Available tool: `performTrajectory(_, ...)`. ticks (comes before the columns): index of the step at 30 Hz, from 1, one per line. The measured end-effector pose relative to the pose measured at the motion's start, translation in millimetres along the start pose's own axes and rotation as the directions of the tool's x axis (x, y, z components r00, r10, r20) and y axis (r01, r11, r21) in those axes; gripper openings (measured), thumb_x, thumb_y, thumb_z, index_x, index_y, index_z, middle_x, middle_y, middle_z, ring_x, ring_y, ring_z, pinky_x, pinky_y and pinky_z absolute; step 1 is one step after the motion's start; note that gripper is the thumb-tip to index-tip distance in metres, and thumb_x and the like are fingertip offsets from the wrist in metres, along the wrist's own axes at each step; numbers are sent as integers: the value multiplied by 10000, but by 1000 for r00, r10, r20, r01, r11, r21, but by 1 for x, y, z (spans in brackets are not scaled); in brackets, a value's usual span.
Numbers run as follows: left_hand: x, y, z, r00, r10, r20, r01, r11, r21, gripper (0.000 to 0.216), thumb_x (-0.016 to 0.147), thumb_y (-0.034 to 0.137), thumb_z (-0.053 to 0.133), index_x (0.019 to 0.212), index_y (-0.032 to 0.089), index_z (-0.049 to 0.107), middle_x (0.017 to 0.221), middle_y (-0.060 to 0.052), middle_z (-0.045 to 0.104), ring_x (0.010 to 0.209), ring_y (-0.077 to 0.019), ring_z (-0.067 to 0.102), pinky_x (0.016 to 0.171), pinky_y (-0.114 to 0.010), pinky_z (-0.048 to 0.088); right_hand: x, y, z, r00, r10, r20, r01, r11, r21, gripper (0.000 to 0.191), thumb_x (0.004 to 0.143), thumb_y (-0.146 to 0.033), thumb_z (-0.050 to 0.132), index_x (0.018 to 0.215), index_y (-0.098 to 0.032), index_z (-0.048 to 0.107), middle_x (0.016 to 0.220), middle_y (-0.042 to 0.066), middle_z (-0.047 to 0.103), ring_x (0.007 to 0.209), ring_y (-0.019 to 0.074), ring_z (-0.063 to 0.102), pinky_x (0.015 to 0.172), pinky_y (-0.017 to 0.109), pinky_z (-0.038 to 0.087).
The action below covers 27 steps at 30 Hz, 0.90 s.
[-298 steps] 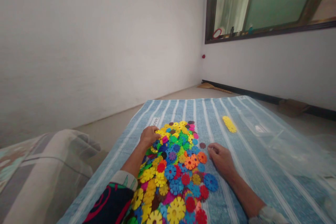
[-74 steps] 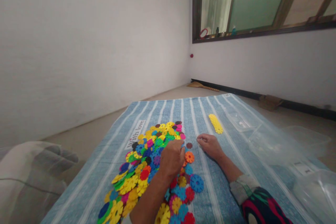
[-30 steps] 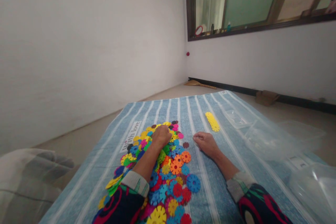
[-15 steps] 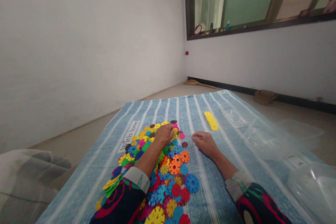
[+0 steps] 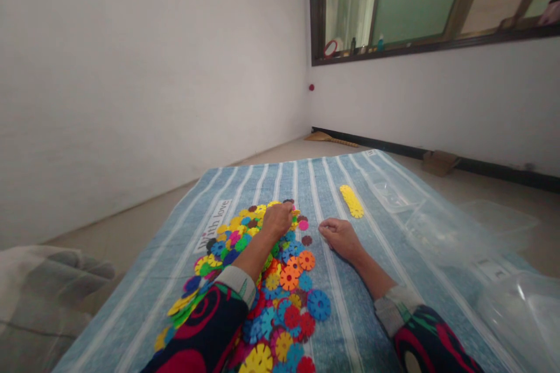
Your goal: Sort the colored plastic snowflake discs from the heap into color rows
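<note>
My left hand (image 5: 278, 219) reaches over the far right part of a pile of colourful notched plastic discs (image 5: 291, 277). Its fingers are bent together by a pink disc at the pile's edge, and what they grip is hidden. To the right of the pile, my right hand (image 5: 342, 238) rests on the striped cloth with its fingers curled closed. No disc shows in it, but its palm side is turned out of sight. Beyond it, a row of overlapping yellow discs (image 5: 352, 201) lies apart from the pile.
Clear plastic containers (image 5: 520, 315) stand along the right side of the blue striped tablecloth (image 5: 144, 280). A white wall (image 5: 153, 70) rises past the left edge. On the floor behind are a broom (image 5: 330, 139) and a cardboard piece (image 5: 440, 163).
My left hand has shifted slightly right and away from me, its fingers now stretching further toward the pink disc. My right hand stays where it was.
</note>
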<state>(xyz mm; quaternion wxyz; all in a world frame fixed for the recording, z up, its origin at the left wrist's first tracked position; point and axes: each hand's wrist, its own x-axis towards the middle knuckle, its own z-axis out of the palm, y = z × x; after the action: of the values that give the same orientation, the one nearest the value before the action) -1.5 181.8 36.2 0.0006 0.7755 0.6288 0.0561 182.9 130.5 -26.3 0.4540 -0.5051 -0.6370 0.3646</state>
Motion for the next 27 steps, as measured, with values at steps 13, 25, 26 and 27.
performTrajectory(13,-3,-9,-2,998,-39,-48,36,997,-72,164,791,208,483,804,172,642,848,-57,690,827,-181,612,711,-253,395,1,-2,0,1000,28,-1,-28,999,16,170,739,-319,523,708,-176,611,433,-56,479,381,100,450,426,207,345)
performTrajectory(25,-24,35,-3,980,195,29,-182,952,-248,191,788,204,489,785,163,675,713,-17,661,679,-131,572,617,-217,364,3,-1,-1,1000,22,-14,-22,999,25,183,758,-307,539,836,-167,627,397,-79,450,359,102,447,432,207,363)
performTrajectory(26,-25,36,-3,976,214,37,-198,947,-251,189,782,193,487,756,159,671,691,-17,651,665,-131,565,608,-219,357,3,-1,-1,1000,26,-7,-26,999,39,166,760,-309,536,796,-172,623,397,-77,452,356,99,443,423,204,354)
performTrajectory(27,-26,37,-3,973,227,44,-210,946,-247,188,776,182,485,728,157,666,672,-16,641,653,-131,559,602,-220,352,4,0,-1,1000,29,-1,-29,998,51,156,762,-310,532,758,-177,615,399,-74,455,355,96,438,415,201,345)
